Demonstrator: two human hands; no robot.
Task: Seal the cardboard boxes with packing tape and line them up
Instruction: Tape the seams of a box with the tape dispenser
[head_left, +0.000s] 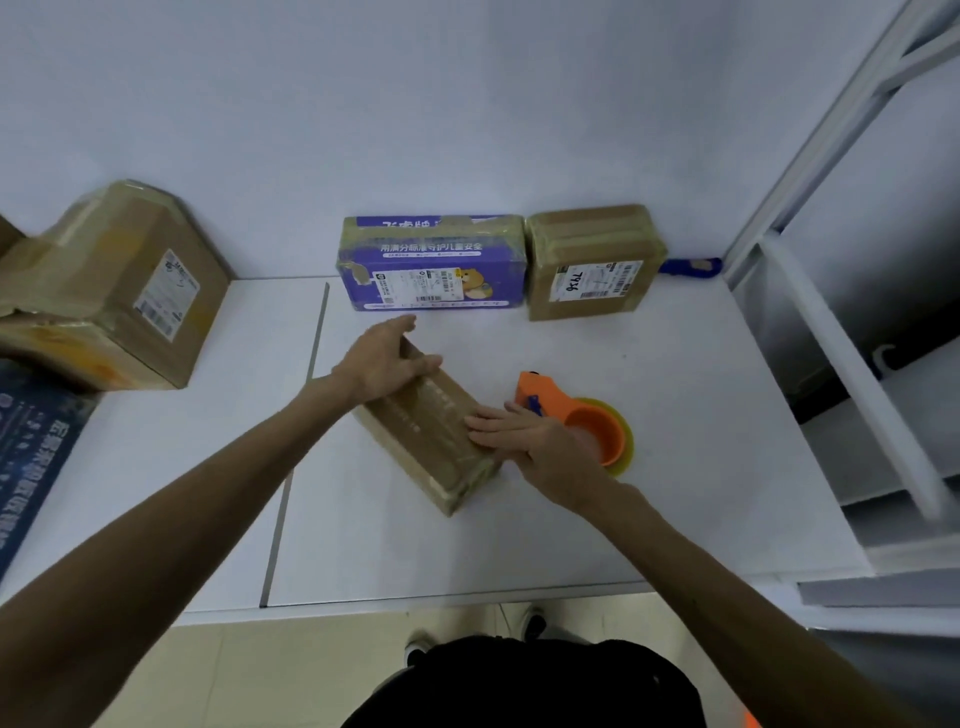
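We brace the small box (415, 457) with our left hand (387, 364), fingers relaxed over its far end, while our right hand (524, 434) presses straight-fingered, likely smoothing tape (447, 415) down.

Near box (431, 436) sits mid-way on the surface (675, 467), tape dispenser (595, 431) just right of it. Behind, printed box (431, 265) and labelled box (592, 262) stand side by side at the wall, with the large box (114, 291) far left.

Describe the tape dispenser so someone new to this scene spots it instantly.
On the white table, find the slanted brown box in the middle, under the right hand. Just right of that box, partly behind the hand, lies the tape dispenser. It is the only bright orange thing there, with a yellowish tape roll around its core.
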